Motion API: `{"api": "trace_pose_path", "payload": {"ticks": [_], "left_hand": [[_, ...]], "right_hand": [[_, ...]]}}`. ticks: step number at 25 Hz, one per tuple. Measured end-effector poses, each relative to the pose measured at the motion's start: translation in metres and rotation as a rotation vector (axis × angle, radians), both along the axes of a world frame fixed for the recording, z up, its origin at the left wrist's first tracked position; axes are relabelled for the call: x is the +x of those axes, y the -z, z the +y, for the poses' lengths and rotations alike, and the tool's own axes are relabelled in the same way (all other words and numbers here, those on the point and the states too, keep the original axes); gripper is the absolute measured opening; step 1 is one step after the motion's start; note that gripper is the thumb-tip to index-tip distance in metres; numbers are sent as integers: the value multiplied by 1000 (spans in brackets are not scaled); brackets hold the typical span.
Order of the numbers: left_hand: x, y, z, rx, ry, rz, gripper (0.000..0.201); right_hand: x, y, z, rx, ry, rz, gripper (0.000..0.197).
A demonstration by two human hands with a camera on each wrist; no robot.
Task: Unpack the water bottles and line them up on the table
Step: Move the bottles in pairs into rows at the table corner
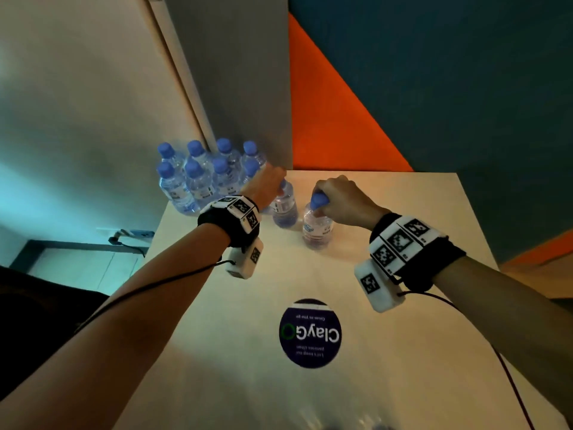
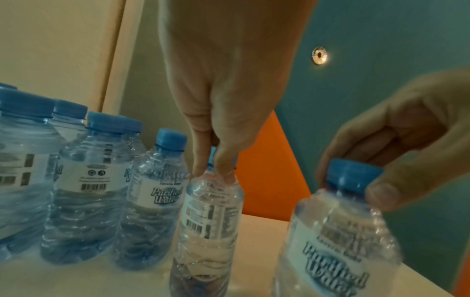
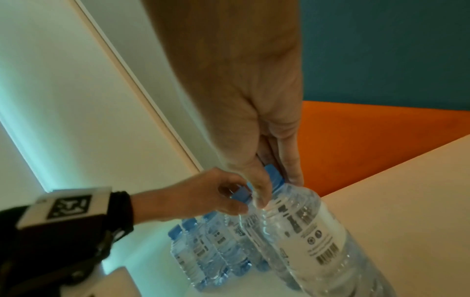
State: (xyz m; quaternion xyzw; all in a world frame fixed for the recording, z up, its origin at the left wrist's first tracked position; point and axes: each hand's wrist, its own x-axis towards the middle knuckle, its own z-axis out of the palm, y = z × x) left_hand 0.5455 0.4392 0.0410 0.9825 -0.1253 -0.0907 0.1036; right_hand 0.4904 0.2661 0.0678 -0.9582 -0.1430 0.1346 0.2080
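An office pantry or break corner, by the look of it: a plain pale desk [image 1: 387, 352] carries a round dark sticker [image 1: 309, 333] reading "ClayGo", with small print about cleaning as you go and keeping the pantries clean. Behind it, teal wall panels [image 1: 449, 72] meet a bright orange wedge [image 1: 328, 125], corporate-style decor, beside a cream wall with a pale trim strip [image 1: 179, 72]. A cluster of small purified-water bottles [image 1: 198, 178] stands at the desk's far left corner.
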Motion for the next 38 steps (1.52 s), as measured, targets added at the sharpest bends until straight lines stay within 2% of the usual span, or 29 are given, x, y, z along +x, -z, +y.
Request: {"api": "trace_pose_path", "payload": {"ticks": [3,5,7,8,9,12,14,22,25,29,32,33,34,36,38], "left_hand": [[25,4,2,-5,-9,0,33],[38,8,3,-47,-28,-48,42],[50,11,1,-115,-64,-97,44],[55,11,0,-126,-76,-113,43],[59,12,-1,-125,-83,-125,41],[69,14,-3,-138,-112,-160,38],[74,14,-3,-134,-126,-173,35],[87,18,2,-131,-146,-200,21],[89,17,3,-134,-147,-193,18],[84,9,1,-97,-148,-138,28],[60,-6,0,-138,-142,-183,50],[45,-12,1,-178,-133,-199,54],[28,-16,2,-203,-121,-190,55],[-11,-19,3,-219,-79,-133,53],[-63,-22,4,-247,-34,-54,51]], "right_hand": [[31,16,18,9,-19,-21,23],[55,21,28,-1,-1,-28,6],[77,24,33,-10,42,-24,23],[88,26,35,-6,72,-25,20],[97,29,36,0,78,-51,8],[119,34,39,-14,110,-92,23],[130,36,40,-41,117,-117,26],[158,35,41,-56,117,-156,22],[162,35,41,-80,111,-156,26],[159,34,37,-87,88,-94,36],[138,18,25,-26,16,-3,72],[125,7,19,10,-11,-8,78],[109,-4,14,25,-37,-36,74],[72,-26,2,-37,-100,-104,50],[24,-47,-12,-111,-188,-84,31]]}}
